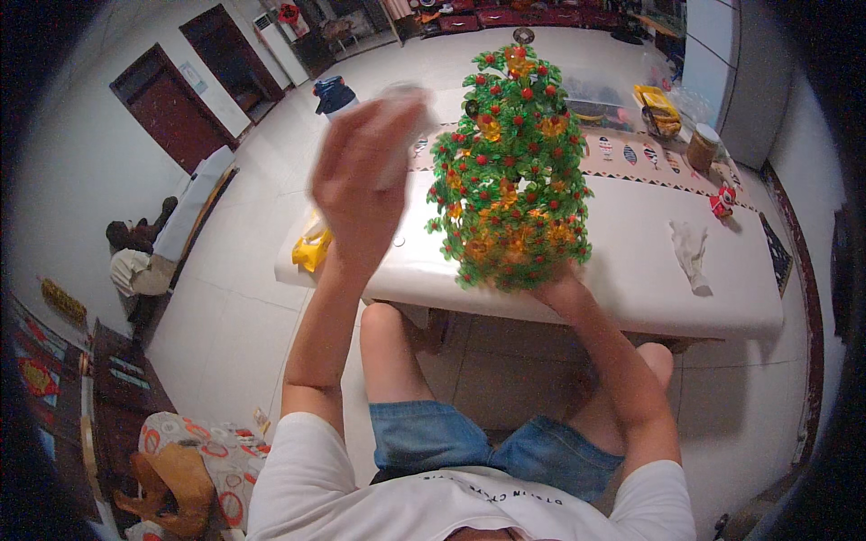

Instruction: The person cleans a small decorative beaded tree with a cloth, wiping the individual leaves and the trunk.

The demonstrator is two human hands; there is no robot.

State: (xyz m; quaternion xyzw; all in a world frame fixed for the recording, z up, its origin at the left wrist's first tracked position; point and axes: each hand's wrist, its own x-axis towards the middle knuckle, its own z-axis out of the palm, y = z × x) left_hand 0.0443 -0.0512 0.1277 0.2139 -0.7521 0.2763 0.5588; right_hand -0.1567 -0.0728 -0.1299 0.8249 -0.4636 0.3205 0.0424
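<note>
A beaded ornamental tree (517, 169) stands at the white-covered table's (643, 270) near edge, with green leaves, red beads and amber-coloured flowers. A round coin-like piece (523, 36) tops it. My right hand (558, 287) grips the tree low at its right side; the fingers are partly hidden behind the beads. Left of the tree, my left hand (365, 159) is raised above the table and blurred by motion. Its fingers are curled around something whitish, perhaps a tissue or cloth; the blur hides its exact form.
A yellow packet (312, 245) lies at the table's left. To the right are a crumpled white glove (690, 253), a small red figurine (723, 201), a lidded jar (703, 147) and a yellow food package (657, 111). Behind my left hand stands a dark-topped jug (333, 97).
</note>
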